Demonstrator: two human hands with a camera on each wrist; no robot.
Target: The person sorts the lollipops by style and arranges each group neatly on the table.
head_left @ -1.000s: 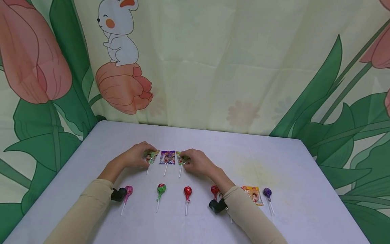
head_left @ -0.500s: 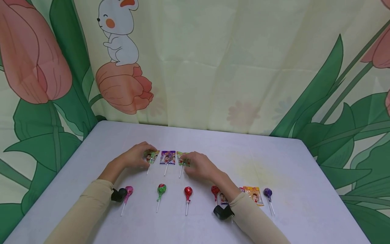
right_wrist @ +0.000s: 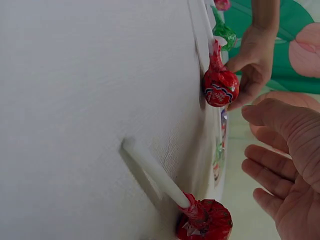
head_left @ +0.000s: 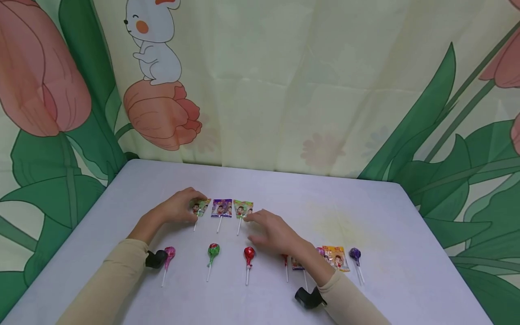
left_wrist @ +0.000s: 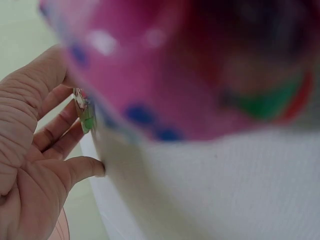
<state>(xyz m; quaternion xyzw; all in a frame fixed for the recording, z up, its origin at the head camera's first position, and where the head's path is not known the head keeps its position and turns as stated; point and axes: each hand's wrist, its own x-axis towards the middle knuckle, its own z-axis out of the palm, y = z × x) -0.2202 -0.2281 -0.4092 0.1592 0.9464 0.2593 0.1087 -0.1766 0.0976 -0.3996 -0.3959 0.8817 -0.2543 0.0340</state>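
My left hand (head_left: 180, 206) rests at the left green flat-wrapped lollipop (head_left: 201, 207), fingertips at its top edge and thumb near its stick. In the left wrist view the thumb stands apart from the wrapper, and a blurred pink lollipop (left_wrist: 150, 70) hides the index fingertip. A purple flat-wrapped lollipop (head_left: 221, 208) lies in the middle of this back row. To its right is another green flat-wrapped lollipop (head_left: 243, 208). My right hand (head_left: 276, 232) hovers by its lower right corner, fingers loosely spread and holding nothing.
Closer in lie a green round lollipop (head_left: 213, 250), a red one (head_left: 249, 254) and a purple one (head_left: 355, 255). Under my right forearm, another red lollipop and a dark flat one are partly covered, beside an orange packet (head_left: 335, 258). A printed curtain (head_left: 276, 90) hangs behind the white table (head_left: 162, 171).
My right hand has let go of the right green flat-wrapped lollipop and drawn back down and to the right, uncovering it. The left hand stays in place; the whole view shifts slightly.
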